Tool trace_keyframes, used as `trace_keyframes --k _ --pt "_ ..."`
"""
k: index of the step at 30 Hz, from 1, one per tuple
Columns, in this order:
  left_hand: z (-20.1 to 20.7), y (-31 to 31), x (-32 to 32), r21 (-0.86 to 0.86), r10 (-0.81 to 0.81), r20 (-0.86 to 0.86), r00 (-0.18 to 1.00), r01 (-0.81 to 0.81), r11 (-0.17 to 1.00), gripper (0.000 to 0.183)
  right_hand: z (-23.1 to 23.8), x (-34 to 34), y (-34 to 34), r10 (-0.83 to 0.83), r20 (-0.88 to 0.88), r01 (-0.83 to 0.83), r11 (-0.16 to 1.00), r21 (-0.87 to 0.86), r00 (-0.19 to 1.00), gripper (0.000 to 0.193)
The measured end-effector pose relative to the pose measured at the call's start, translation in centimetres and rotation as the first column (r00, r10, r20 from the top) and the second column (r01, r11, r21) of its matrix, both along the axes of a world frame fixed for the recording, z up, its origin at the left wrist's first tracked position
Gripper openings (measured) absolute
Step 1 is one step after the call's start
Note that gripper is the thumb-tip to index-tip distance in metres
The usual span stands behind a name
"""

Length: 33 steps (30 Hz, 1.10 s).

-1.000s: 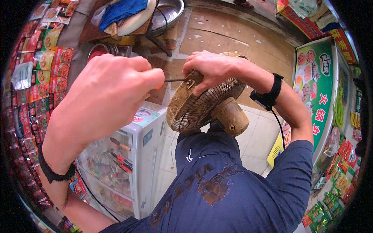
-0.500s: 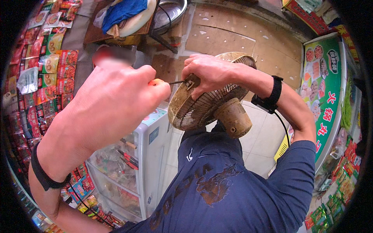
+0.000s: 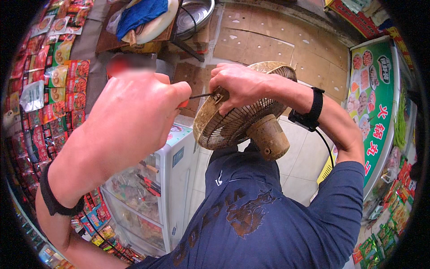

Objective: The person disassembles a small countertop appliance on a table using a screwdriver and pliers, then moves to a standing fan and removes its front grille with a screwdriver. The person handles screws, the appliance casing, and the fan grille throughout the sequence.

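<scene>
1. grimy caged fan [image 3: 244, 119] is held in front of the wearer, near the knees, motor housing [image 3: 268, 136] twd the body.
2. orange-handled screwdriver [image 3: 200, 96] meets a small rim fitting [image 3: 217, 97]; exact tip contact can't be made out.
3. step in hand, prob.: working a fastener at the rim. next move likely calls for tip seated, shaft in line & rim braced.
4. l. hand [image 3: 136, 105]: fist curled tight round the handle, forearm rising from lower l.
5. r. hand [image 3: 237, 85]: clamped on the rim by the fitting, thumb pointing down; forearm crosses above the cage, elbow bent out to the r.
</scene>
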<state>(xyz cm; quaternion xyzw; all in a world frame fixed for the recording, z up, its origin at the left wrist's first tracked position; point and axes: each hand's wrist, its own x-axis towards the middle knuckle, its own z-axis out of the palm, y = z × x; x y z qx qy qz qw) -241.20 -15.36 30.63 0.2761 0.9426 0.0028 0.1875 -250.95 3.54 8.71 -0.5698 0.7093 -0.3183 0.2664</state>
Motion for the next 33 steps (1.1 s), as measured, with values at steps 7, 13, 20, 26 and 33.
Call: trace_keyframes --k 7,13,20,26,33 --pt "-0.6 0.1 0.7 0.108 0.14 0.027 0.99 -0.143 0.984 0.013 -0.1 0.0 0.4 -0.057 -0.041 0.057 0.998 -0.009 0.997 0.055" --pt "0.1 0.0 0.4 0.095 0.206 -0.008 0.978 -0.205 0.974 0.02 0.0 0.0 0.1 -0.012 -0.002 0.012 0.999 0.033 1.0 0.056" --pt "1.9 0.8 1.4 0.111 0.176 0.016 0.984 -0.176 0.978 0.022 0.0 0.0 0.2 -0.059 -0.043 0.058 0.998 -0.029 0.997 0.059" --pt "0.8 0.1 2.2 0.165 0.069 -0.038 0.997 -0.062 0.984 0.018 0.2 0.1 0.3 -0.039 -0.013 0.04 0.997 0.061 0.999 0.057" --pt "0.3 0.2 1.5 0.167 0.307 -0.043 0.951 -0.296 0.94 0.02 0.5 0.2 0.2 -0.016 -0.003 0.016 0.998 0.068 1.0 0.059"
